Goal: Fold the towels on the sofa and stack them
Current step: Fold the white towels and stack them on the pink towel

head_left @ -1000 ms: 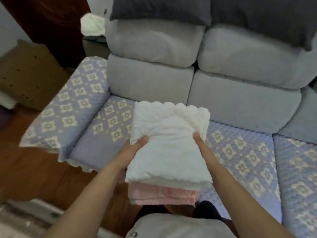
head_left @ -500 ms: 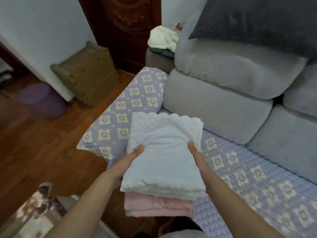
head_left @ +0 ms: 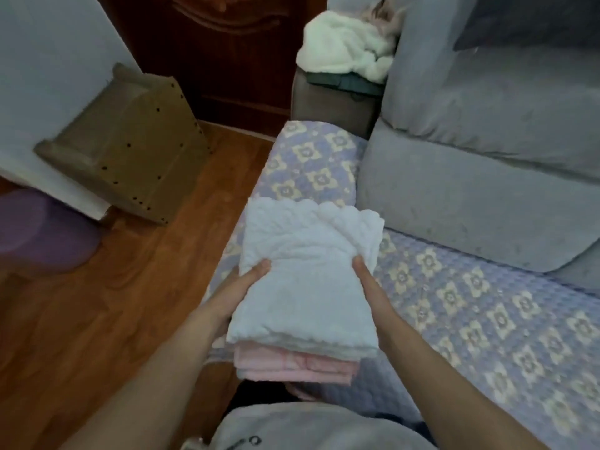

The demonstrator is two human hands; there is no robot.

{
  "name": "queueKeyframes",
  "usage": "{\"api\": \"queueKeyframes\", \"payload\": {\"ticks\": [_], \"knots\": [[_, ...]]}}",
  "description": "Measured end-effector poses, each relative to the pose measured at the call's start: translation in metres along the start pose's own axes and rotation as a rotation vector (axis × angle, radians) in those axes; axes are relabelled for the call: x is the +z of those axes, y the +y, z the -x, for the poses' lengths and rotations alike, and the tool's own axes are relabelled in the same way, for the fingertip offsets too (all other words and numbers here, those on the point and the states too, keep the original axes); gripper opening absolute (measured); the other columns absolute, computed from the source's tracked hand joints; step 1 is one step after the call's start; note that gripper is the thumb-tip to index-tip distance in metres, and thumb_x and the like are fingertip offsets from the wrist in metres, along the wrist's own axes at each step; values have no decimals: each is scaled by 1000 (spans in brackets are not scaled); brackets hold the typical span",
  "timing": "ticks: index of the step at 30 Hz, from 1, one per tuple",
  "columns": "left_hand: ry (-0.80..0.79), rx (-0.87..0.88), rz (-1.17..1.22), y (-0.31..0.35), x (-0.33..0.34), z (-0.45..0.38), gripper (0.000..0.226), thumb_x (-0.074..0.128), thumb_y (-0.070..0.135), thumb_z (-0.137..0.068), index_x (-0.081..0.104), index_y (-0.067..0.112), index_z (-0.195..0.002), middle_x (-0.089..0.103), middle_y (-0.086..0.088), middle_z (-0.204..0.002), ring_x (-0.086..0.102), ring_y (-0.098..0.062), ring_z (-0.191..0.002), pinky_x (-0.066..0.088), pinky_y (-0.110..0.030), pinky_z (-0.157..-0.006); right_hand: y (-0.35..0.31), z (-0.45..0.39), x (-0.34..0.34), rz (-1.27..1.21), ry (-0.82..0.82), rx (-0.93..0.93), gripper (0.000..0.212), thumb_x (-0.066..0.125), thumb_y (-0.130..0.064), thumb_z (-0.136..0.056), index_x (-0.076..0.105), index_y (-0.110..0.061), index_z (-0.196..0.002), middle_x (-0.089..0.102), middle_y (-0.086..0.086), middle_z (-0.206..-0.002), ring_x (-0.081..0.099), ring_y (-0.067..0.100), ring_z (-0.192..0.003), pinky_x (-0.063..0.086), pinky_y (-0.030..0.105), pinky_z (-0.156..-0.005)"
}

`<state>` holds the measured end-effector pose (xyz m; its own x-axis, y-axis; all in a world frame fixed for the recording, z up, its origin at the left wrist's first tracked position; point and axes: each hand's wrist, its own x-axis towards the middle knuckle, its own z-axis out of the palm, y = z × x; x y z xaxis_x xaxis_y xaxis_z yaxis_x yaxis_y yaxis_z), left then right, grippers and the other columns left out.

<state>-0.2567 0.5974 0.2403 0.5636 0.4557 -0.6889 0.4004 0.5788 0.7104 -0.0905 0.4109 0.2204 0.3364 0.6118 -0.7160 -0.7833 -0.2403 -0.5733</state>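
Both hands carry a small stack of folded towels above the front edge of the sofa seat (head_left: pixel 454 306), near its left end where the patterned cover (head_left: pixel 308 167) wraps over the armrest. The white towel (head_left: pixel 308 280) with the scalloped border lies on top; the pink towel (head_left: pixel 292 365) sits directly under it, its folded edges showing toward the person.

The left hand (head_left: pixel 240 287) grips the stack's left side, thumb pressed on top of the white towel and fingers tucked underneath, out of view. The right hand (head_left: pixel 367 280) clamps the right side the same way, thumb on top; its fingers probably curl beneath, though the cloth hides them.

To finish this step well, keep the squeeze even from both sides so the layers do not slide, and hold the stack level. Set it down flat on the seat, away from the front edge, folded edges aligned. Release the underside fingers first by sliding them outward, thumbs last, so the top towel does not drag askew.

A crumpled white cloth (head_left: pixel 344 50) lies on the side table (head_left: pixel 334 99) beyond the armrest.
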Motion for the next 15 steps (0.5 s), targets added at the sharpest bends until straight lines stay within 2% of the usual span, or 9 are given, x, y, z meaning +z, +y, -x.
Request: {"api": "queueKeyframes", "payload": {"ticks": [2, 4, 5, 7, 9, 10, 13, 15], "knots": [[-43, -19, -54, 24, -25, -31, 37, 70, 40, -90, 66, 21, -122, 77, 0, -110, 72, -21, -105, 57, -32, -86, 2, -21, 31, -66, 68, -5, 53, 43, -61, -97, 61, -23, -130, 74, 4, -117, 71, 24, -106, 59, 38, -83], [-99, -47, -94, 62, -43, -61, 35, 70, 38, -91, 65, 21, -121, 77, 3, -106, 74, -15, -100, 59, -24, -74, -12, -38, 59, -117, 84, -13, 56, 40, -63, -96, 60, -24, -131, 71, 5, -122, 69, 26, -112, 56, 43, -93], [-142, -54, -114, 91, -51, -85, 40, 70, 39, -90, 64, 20, -125, 76, 2, -110, 73, -16, -102, 59, -24, -74, -29, -56, 72, -130, 91, -50, 57, 40, -64, -96, 59, -25, -133, 70, 5, -126, 67, 26, -115, 52, 46, -99], [-198, -39, -150, 129, -54, -117, 53, 72, 45, -88, 60, 20, -133, 74, 0, -118, 71, -17, -108, 58, -28, -85, -61, -73, 86, -161, 110, -142, 55, 39, -63, -97, 58, -26, -133, 70, 4, -126, 66, 25, -116, 53, 45, -98], [-267, 1, -234, 176, -49, -158, 64, 73, 54, -84, 56, 23, -138, 71, 2, -124, 69, -17, -112, 52, -35, -100, -102, -106, 89, -182, 127, -228, 55, 40, -62, -98, 58, -26, -134, 69, 3, -127, 66, 23, -117, 56, 41, -93], [-290, 25, -250, 196, -44, -185, 69, 75, 58, -82, 55, 26, -139, 71, 3, -126, 68, -17, -114, 49, -37, -104, -123, -125, 90, -191, 120, -269, 57, 42, -64, -97, 57, -26, -136, 68, 3, -129, 65, 23, -119, 54, 42, -95], [-329, 63, -297, 223, -36, -269, 78, 76, 67, -75, 52, 33, -140, 69, 6, -128, 67, -17, -116, 47, -39, -105, -160, -197, 77, -128, 151, -303, 61, 50, -69, -91, 61, -26, -133, 70, 3, -126, 67, 24, -116, 48, 44, -101], [-291, 61, -381, 214, -33, -322, 79, 75, 72, -72, 56, 31, -137, 70, 4, -127, 69, -14, -111, 51, -35, -99, -160, -253, 64, -6, 245, -269, 77, 58, -80, -77, 61, -26, -132, 71, 1, -123, 69, 24, -111, 50, 46, -101]]}}
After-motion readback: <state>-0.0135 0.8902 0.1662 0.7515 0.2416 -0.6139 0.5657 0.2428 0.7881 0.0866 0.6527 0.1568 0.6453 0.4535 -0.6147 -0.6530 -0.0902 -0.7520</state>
